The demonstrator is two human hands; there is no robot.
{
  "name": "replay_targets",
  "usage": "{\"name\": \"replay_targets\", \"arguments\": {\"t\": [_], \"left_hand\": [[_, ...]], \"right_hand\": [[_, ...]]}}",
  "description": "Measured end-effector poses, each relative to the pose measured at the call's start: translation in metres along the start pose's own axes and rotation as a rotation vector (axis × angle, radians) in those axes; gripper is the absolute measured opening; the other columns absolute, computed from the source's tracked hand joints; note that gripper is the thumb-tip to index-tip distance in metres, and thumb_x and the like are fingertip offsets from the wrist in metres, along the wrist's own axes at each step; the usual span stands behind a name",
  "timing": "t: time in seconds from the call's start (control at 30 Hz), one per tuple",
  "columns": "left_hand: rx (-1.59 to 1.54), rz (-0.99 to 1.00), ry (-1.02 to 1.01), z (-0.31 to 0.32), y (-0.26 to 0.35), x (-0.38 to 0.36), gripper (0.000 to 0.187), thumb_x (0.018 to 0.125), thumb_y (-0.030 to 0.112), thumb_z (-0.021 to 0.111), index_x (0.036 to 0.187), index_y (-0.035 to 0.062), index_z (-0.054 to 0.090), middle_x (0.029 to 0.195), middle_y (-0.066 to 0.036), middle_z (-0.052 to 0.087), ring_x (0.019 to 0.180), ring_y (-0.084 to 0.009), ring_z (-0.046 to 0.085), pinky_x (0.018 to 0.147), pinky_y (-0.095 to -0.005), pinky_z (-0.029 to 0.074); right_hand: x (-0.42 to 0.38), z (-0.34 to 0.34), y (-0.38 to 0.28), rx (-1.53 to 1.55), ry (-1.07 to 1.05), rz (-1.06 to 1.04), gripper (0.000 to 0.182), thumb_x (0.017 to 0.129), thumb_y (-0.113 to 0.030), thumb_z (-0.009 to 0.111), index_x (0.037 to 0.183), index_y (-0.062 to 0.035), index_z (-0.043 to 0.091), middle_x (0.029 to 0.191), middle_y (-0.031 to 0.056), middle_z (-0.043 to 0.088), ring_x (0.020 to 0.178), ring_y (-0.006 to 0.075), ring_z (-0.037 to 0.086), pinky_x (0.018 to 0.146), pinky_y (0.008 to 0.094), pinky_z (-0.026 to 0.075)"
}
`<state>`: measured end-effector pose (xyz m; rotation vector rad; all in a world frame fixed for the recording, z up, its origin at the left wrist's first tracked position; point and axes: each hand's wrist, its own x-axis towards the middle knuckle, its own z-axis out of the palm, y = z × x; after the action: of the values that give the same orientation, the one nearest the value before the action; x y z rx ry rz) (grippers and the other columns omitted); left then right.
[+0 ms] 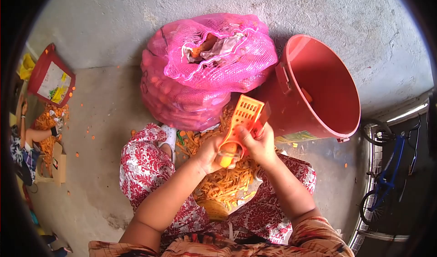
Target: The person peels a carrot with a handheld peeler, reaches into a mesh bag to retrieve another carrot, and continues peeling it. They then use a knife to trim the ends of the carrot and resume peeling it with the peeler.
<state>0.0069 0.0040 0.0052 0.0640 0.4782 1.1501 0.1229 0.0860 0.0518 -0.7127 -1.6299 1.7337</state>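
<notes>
My left hand (207, 157) is closed around a carrot (226, 161), whose yellow-orange end points toward me. My right hand (261, 145) grips an orange peeler (247, 112) with a slotted, flat handle, its thumb pressed on the plastic. The peeler's wide head lies over the carrot, close to my left fingers. Beside the peeler, also in my right hand, is a red flat thing (263, 118) that I cannot make out fully. Below both hands, a heap of carrot peelings (227, 184) covers the floor between my legs.
A pink mesh sack (191, 93) full of carrots stands against the wall, its top open. To its right, a large red bucket (291, 107) leans toward me with something orange inside. Another person (32, 138) sits far left near a red tub (50, 77). A blue bicycle (389, 175) stands at right.
</notes>
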Motion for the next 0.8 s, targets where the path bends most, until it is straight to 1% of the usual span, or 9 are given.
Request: {"name": "replay_targets", "arguments": {"t": [0.07, 0.17, 0.23, 0.27, 0.33, 0.47, 0.5, 0.7, 0.8], "left_hand": [[0.052, -0.039, 0.008, 0.01, 0.001, -0.003, 0.036, 0.085, 0.041, 0.034, 0.094, 0.0091, 0.047, 0.07, -0.008, 0.049, 0.057, -0.017, 0.048, 0.045, -0.0285, 0.038], [0.01, -0.081, -0.105, 0.002, 0.001, -0.002, 0.039, 0.086, 0.044, 0.031, 0.094, 0.0086, 0.046, 0.072, -0.007, 0.048, 0.059, -0.0164, 0.047, 0.047, -0.0278, 0.038], [-0.038, -0.025, -0.07, 0.003, 0.003, -0.003, 0.039, 0.086, 0.044, 0.032, 0.093, 0.0087, 0.046, 0.076, -0.007, 0.047, 0.064, -0.0165, 0.047, 0.049, -0.0282, 0.039], [-0.05, 0.013, -0.009, 0.005, 0.004, -0.001, 0.039, 0.086, 0.044, 0.032, 0.093, 0.0089, 0.047, 0.077, -0.007, 0.047, 0.064, -0.0165, 0.047, 0.05, -0.0285, 0.039], [-0.062, 0.078, 0.083, 0.004, 0.006, 0.002, 0.036, 0.086, 0.041, 0.034, 0.096, 0.009, 0.048, 0.081, -0.007, 0.051, 0.067, -0.0186, 0.05, 0.052, -0.0296, 0.041], [-0.042, 0.148, 0.038, 0.007, 0.01, -0.002, 0.032, 0.086, 0.034, 0.036, 0.101, 0.0089, 0.049, 0.086, -0.006, 0.055, 0.074, -0.0194, 0.055, 0.055, -0.0304, 0.043], [-0.073, 0.16, 0.058, 0.007, 0.009, 0.0, 0.032, 0.086, 0.033, 0.036, 0.101, 0.0083, 0.049, 0.087, -0.006, 0.056, 0.075, -0.0188, 0.055, 0.056, -0.031, 0.044], [-0.136, 0.193, 0.109, 0.01, 0.006, 0.003, 0.032, 0.085, 0.029, 0.036, 0.102, 0.0062, 0.051, 0.092, -0.007, 0.058, 0.079, -0.0172, 0.057, 0.063, -0.0339, 0.047], [-0.081, 0.159, 0.108, 0.013, 0.006, 0.0, 0.031, 0.085, 0.029, 0.036, 0.102, 0.0069, 0.049, 0.088, -0.006, 0.055, 0.076, -0.0179, 0.054, 0.059, -0.0318, 0.045]], "right_hand": [[0.01, -0.01, 0.001, -0.016, 0.143, -0.013, 0.021, 0.079, -0.003, 0.054, 0.099, 0.0003, 0.046, 0.087, 0.0046, 0.056, 0.077, 0.008, 0.052, 0.068, 0.0221, 0.044], [0.034, -0.037, 0.007, -0.174, 0.493, -0.069, 0.013, 0.079, -0.003, 0.052, 0.091, -0.0008, 0.049, 0.079, 0.0032, 0.056, 0.067, 0.0067, 0.051, 0.06, 0.0203, 0.043], [0.041, -0.045, 0.01, -0.119, 0.562, -0.119, 0.012, 0.078, -0.002, 0.052, 0.09, -0.0016, 0.048, 0.075, 0.0024, 0.055, 0.061, 0.0063, 0.05, 0.053, 0.0191, 0.042], [0.037, -0.044, 0.012, -0.08, 0.464, -0.146, 0.013, 0.078, -0.003, 0.054, 0.09, -0.0015, 0.048, 0.075, 0.0026, 0.055, 0.061, 0.0066, 0.051, 0.053, 0.0195, 0.042], [0.02, -0.02, -0.001, -0.059, 0.365, -0.048, 0.018, 0.079, -0.004, 0.054, 0.096, -0.0003, 0.047, 0.082, 0.0045, 0.056, 0.071, 0.0089, 0.054, 0.063, 0.0224, 0.045], [-0.001, -0.001, 0.002, -0.034, 0.023, -0.076, 0.023, 0.079, -0.004, 0.054, 0.1, 0.0009, 0.046, 0.088, 0.0061, 0.057, 0.078, 0.0108, 0.055, 0.069, 0.0247, 0.046], [-0.004, 0.003, -0.003, -0.024, -0.027, 0.018, 0.023, 0.079, -0.005, 0.054, 0.1, 0.0007, 0.046, 0.088, 0.0051, 0.057, 0.077, 0.0091, 0.054, 0.068, 0.0237, 0.045], [-0.006, 0.006, 0.003, -0.158, -0.089, -0.074, 0.025, 0.079, -0.006, 0.054, 0.101, 0.0001, 0.046, 0.086, 0.0025, 0.056, 0.075, 0.0072, 0.052, 0.066, 0.0224, 0.044], [-0.005, 0.004, 0.004, -0.243, -0.051, -0.11, 0.025, 0.078, -0.006, 0.055, 0.101, 0.0002, 0.046, 0.088, 0.0029, 0.056, 0.076, 0.0075, 0.052, 0.066, 0.0226, 0.044]]}}
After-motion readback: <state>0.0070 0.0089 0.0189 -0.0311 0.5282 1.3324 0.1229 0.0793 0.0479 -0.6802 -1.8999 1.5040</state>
